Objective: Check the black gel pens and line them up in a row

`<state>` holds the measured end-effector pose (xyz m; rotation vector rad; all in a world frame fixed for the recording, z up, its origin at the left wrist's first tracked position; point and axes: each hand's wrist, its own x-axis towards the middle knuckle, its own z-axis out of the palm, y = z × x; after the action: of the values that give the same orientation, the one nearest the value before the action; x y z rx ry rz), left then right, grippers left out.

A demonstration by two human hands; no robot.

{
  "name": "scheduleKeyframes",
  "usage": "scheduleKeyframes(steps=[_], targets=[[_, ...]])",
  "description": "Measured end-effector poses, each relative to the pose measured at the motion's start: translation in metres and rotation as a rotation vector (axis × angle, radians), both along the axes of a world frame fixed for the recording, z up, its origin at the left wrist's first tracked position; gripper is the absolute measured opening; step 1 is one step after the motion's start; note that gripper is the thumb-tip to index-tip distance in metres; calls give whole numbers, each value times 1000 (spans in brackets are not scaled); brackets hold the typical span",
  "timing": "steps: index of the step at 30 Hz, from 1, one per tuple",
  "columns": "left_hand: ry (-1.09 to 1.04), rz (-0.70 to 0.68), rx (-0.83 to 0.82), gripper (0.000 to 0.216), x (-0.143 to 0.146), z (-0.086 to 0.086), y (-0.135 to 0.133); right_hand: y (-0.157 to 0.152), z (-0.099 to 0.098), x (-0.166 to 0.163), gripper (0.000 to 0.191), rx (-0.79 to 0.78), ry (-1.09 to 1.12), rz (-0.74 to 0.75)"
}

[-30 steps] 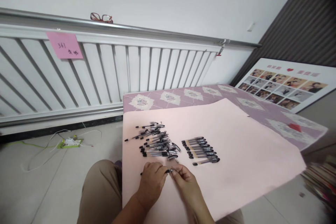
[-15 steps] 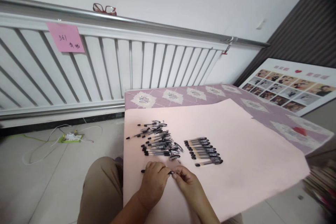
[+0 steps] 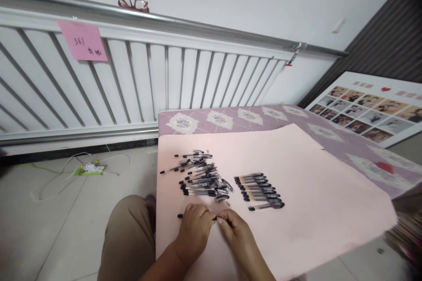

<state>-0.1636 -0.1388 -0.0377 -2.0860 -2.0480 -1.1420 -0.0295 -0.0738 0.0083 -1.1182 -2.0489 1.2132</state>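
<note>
My left hand [image 3: 195, 230] is closed around the barrel of a black pen [image 3: 180, 216], whose dark end sticks out on the left. At the pen's other end, the fingertips of my right hand [image 3: 235, 230] are pinched together; any small part between them is hidden. Just beyond my hands lies a loose pile of uncapped pens [image 3: 199, 192] with several loose caps [image 3: 222, 198] along its right side. To the right, a neat row of capped pens [image 3: 260, 186] is laid side by side, with one pen [image 3: 266, 206] slightly apart at the near end.
Pink paper [image 3: 316, 193] covers much of the table, over a purple patterned cloth [image 3: 227, 119]. A white radiator [image 3: 184, 74] stands behind, with glasses [image 3: 133, 3] on its pipe. On the floor at left is a power strip [image 3: 90, 169] with cables. A photo board [image 3: 365, 109] leans at right.
The view has shifted slightly. Both hands stay on the pen; the silvery tip seen between them before is now mostly covered by my right fingers.
</note>
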Motion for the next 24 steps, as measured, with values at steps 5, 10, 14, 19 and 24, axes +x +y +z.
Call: scheduleKeyframes(steps=[5, 10, 14, 19, 24], targets=[[-1, -17, -5, 21, 0, -4, 1, -3, -3, -4, 22, 89, -73, -17], [16, -23, 19, 22, 1, -2, 1, -5, -7, -3, 31, 109, -105, -52], [13, -19, -9, 19, 2, 3, 0, -6, -2, -1, 21, -5, 15, -35], [-49, -2, -34, 16, 2, 7, -2, -5, -4, 0, 15, -120, 82, -21], [7, 50, -68, 21, 2, 9, -1, 3, -7, 11, 15, -78, 94, -114]])
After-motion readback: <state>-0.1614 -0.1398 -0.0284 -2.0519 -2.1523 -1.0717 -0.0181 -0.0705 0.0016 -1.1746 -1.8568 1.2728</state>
